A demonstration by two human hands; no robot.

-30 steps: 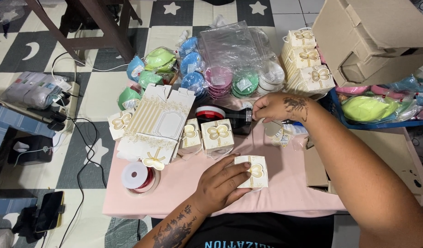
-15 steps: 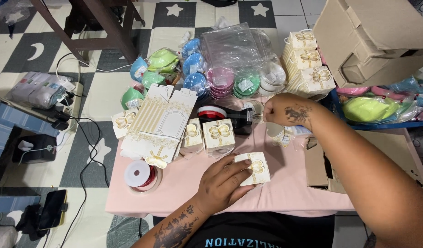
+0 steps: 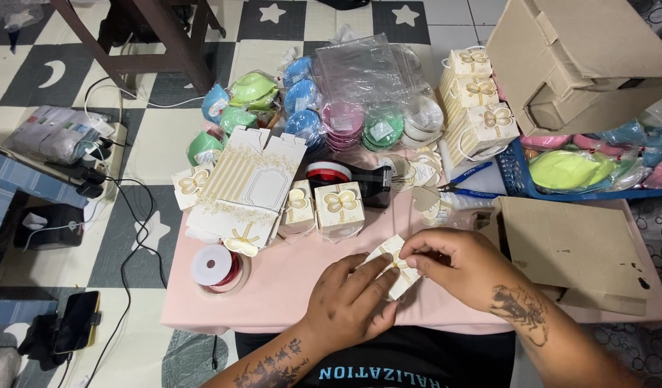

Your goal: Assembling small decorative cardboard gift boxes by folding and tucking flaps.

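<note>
A small white gift box [image 3: 395,271] with a gold bow print lies on the pink table [image 3: 273,287] near its front edge. My left hand [image 3: 349,302] grips the box from below and the left. My right hand [image 3: 457,262] pinches its top at the bow with thumb and fingers. Both hands meet over the box, which is partly hidden by the fingers.
Two finished small boxes [image 3: 338,205] stand behind, beside a flat unfolded box sheet [image 3: 248,183]. A red ribbon spool [image 3: 217,267] lies at the left, a tape dispenser [image 3: 360,181] and blue pliers [image 3: 474,190] farther back. Stacked boxes [image 3: 478,108], bagged coloured items and cardboard cartons [image 3: 582,65] ring the back and right.
My right hand has come back from the far side of the table near the tape dispenser to the small box. My left hand stayed on the box.
</note>
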